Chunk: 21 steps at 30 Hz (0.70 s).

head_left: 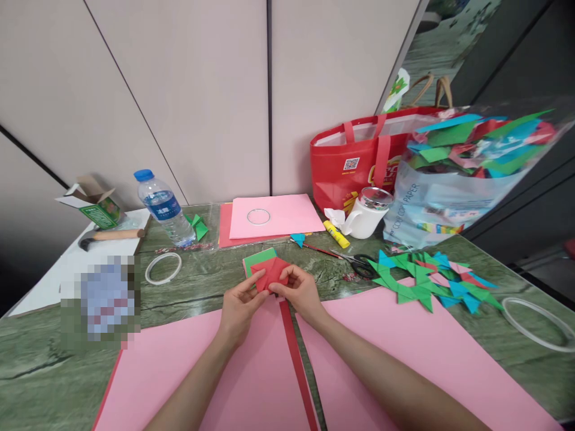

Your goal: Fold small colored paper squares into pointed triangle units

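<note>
Nearest, two large pink sheets (pixel 404 353) lie flat on the desk (pixel 40 365), with a red strip (pixel 296 359) running in the gap between them; they likely serve as a working mat under the forearms.

Left hand (pixel 238 308) and right hand (pixel 300 291) meet just past the sheets' far edge. Both sets of fingers pinch a folded red paper piece (pixel 272 272), thumbs on top, holding it low over the desk so a crease can be pressed. A green square (pixel 258 258) lies directly under and behind it; whether the two touch is hard to tell.

Right of the hands: a heap of green, blue and pink folded pieces (pixel 426 281), kept within reach. Scissors (pixel 359 262) and a yellow glue stick (pixel 336 234) lie just beyond.

Left: a tape ring (pixel 163 267), a water bottle (pixel 164 208).

Farther back: a pink paper stack (pixel 274 216), a white mug (pixel 366 215), a red bag (pixel 354 161) against the wall.
</note>
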Each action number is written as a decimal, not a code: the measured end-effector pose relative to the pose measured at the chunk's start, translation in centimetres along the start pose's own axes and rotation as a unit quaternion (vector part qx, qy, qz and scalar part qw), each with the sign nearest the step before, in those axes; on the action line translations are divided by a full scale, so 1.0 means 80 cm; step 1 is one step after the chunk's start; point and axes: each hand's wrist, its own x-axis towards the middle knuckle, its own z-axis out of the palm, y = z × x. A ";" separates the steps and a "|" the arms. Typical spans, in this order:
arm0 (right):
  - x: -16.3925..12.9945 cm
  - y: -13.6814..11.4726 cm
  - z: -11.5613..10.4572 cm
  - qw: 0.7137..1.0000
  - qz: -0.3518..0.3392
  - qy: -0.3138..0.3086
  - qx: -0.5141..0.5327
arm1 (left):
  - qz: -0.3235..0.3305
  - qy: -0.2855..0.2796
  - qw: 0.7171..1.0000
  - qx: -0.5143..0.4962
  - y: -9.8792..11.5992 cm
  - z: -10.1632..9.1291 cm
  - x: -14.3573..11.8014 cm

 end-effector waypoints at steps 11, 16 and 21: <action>-0.002 -0.007 0.001 0.999 0.020 -0.024 0.041 | 0.014 0.045 0.999 0.023 0.006 0.005 -0.002; -0.002 -0.004 0.000 0.998 0.024 -0.018 0.047 | 0.012 0.043 0.999 0.013 0.005 0.006 -0.004; -0.003 -0.004 0.000 0.999 0.018 -0.014 0.046 | 0.014 0.031 0.999 0.004 0.002 0.005 -0.004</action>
